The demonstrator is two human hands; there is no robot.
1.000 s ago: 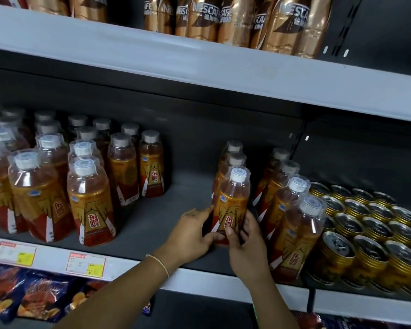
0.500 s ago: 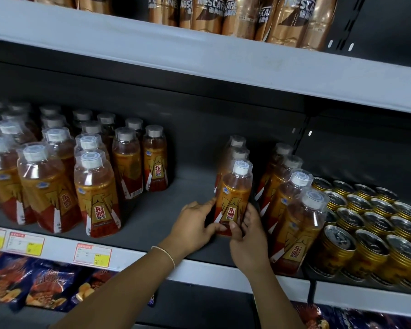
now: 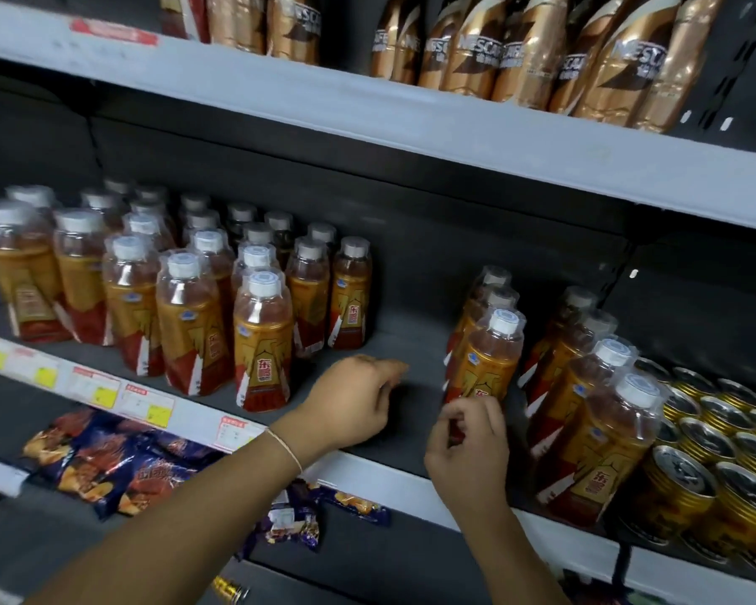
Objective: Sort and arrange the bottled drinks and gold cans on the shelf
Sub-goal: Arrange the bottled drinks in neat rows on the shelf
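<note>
The amber plastic bottle with a white cap (image 3: 487, 360) stands upright on the dark grey shelf (image 3: 411, 338). The left hand (image 3: 356, 401) is loosely curled and empty. The right hand (image 3: 470, 447) curls before the bottle's base; whether it grips cannot be determined.

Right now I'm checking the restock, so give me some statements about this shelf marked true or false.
1. The cans stand right of the bottles. True.
2. The left hand grips a bottle. False: it holds nothing and is over a bare stretch of the shelf.
3. A gap splits the bottles into a left and a right group. True.
4. The cans lie on their sides. False: they stand upright, tops showing.
5. Snack bags stand above the bottles. False: coffee bottles stand there; the snack bags lie below.
</note>
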